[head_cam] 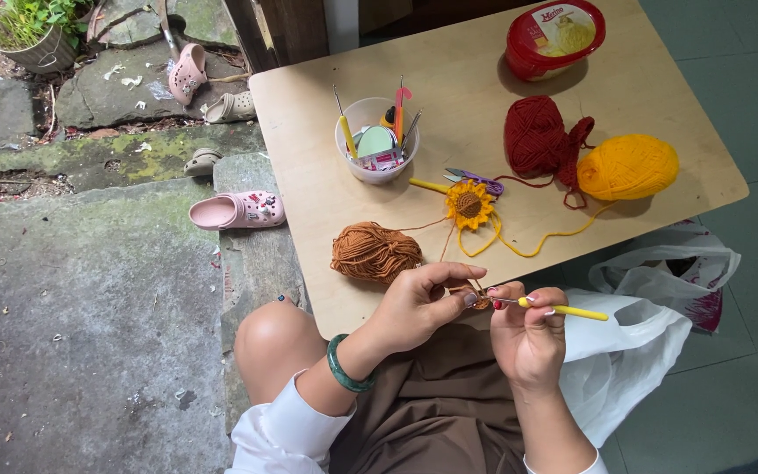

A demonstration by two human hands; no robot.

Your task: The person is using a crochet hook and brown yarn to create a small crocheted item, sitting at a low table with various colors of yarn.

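Sitting low, brown skirt over the knees, white sleeves at both wrists, a green bangle (345, 367) on the left one. Holding a small brown crochet piece (479, 301) at the near edge of the surface (309, 132), left hand (418, 303) pinching it between thumb and fingertips. Gripping a yellow crochet hook (566, 310) with the right hand (526, 338), fingers curled tight around the handle, tip meeting the piece. Lying just beyond, a brown yarn ball (374, 252), its strand running toward the hands. Resting further on, a crocheted sunflower (469, 205), purple scissors (477, 180) beside it. Standing behind, a white cup (377, 140) full of hooks. Lying to the right, a dark red yarn (537, 139) touching a yellow yarn ball (628, 167). Sitting at the far edge, a red tub (554, 37).
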